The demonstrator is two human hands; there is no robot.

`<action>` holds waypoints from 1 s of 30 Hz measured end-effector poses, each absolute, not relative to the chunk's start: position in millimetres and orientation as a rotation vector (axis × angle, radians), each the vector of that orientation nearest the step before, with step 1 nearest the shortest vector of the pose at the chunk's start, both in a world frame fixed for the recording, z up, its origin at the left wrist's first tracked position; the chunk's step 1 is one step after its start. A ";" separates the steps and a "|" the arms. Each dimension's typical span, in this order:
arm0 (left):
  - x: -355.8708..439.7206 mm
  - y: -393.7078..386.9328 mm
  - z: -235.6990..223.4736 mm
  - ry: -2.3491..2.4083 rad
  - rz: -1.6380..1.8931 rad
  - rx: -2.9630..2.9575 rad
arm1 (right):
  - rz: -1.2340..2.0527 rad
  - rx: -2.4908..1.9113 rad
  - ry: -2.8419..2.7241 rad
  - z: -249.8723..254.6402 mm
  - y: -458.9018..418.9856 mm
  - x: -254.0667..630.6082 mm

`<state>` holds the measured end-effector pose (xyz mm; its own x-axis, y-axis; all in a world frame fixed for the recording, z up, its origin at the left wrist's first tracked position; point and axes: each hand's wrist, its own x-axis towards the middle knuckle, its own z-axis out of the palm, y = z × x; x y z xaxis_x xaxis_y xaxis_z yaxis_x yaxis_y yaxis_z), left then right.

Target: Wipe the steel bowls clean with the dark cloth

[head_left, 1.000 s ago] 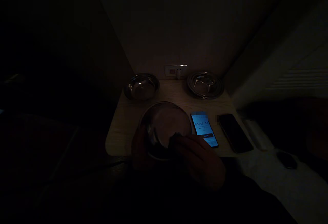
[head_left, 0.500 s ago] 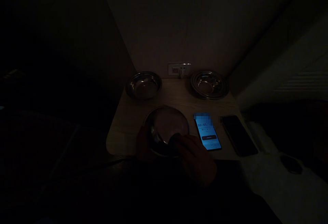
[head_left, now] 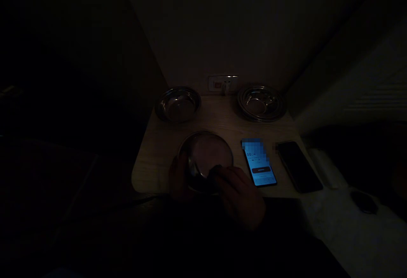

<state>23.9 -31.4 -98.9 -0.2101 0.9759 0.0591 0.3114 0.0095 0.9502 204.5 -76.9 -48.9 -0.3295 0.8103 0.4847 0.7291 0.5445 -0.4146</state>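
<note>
The room is very dark. A steel bowl is tilted toward me at the near edge of a small wooden table. My left hand grips the bowl's left rim. My right hand is closed over a dark thing pressed against the bowl's near inner side; I cannot make out what it is. Right of the bowl a lit phone lies flat and shows a timer.
Two more steel bowls stand at the back of the table, one at the left and one at the right. A wall socket sits between them. A dark phone lies at the table's right edge. White bedding lies at the right.
The bowl and both hands have shifted slightly; my right hand has drawn a little lower and to the left. The view has drifted slightly.
</note>
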 end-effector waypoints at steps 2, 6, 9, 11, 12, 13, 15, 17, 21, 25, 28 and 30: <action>28.7 -31.6 -89.4 1.641 1.205 1.408 | 0.175 -1.229 -2.127 -47.6 -73.3 202.1; 41.1 -32.7 -67.3 1.716 1.214 1.351 | 0.190 -1.175 -2.106 -43.1 -58.0 194.0; 44.5 -33.1 -62.3 1.727 1.243 1.312 | 0.172 -1.141 -2.077 -41.5 -51.9 191.1; 43.7 -32.4 -64.5 1.737 1.248 1.294 | 0.161 -1.128 -2.092 -42.6 -54.0 192.9; 43.1 -31.9 -66.1 1.740 1.244 1.290 | 0.154 -1.127 -2.104 -43.5 -55.9 194.3; 42.6 -31.5 -67.4 1.743 1.237 1.290 | 0.148 -1.132 -2.115 -44.4 -57.8 195.6; 42.2 -31.1 -68.3 1.749 1.220 1.294 | 0.135 -1.150 -2.117 -45.7 -59.7 196.9; 42.8 -31.0 -67.0 1.760 1.206 1.298 | 0.122 -1.160 -2.101 -46.0 -59.3 196.3; 43.4 -31.2 -64.1 1.740 1.163 1.252 | 0.110 -1.146 -2.109 -45.5 -58.6 194.7; 44.5 -31.9 -59.3 1.744 1.168 1.328 | 0.090 -1.131 -2.123 -45.3 -58.0 193.3; 49.7 -29.8 -46.7 1.708 1.164 1.144 | 0.074 -1.107 -2.092 -44.6 -57.2 191.8; 53.5 -27.5 -39.0 1.703 1.155 1.036 | 0.080 -1.098 -2.092 -44.3 -57.8 192.5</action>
<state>53.5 -27.5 -39.0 -0.3320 0.9273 -0.1727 0.1826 0.2428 0.9527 192.5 -57.8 -44.3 -0.3433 0.7275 0.5940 0.6803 0.6287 -0.3768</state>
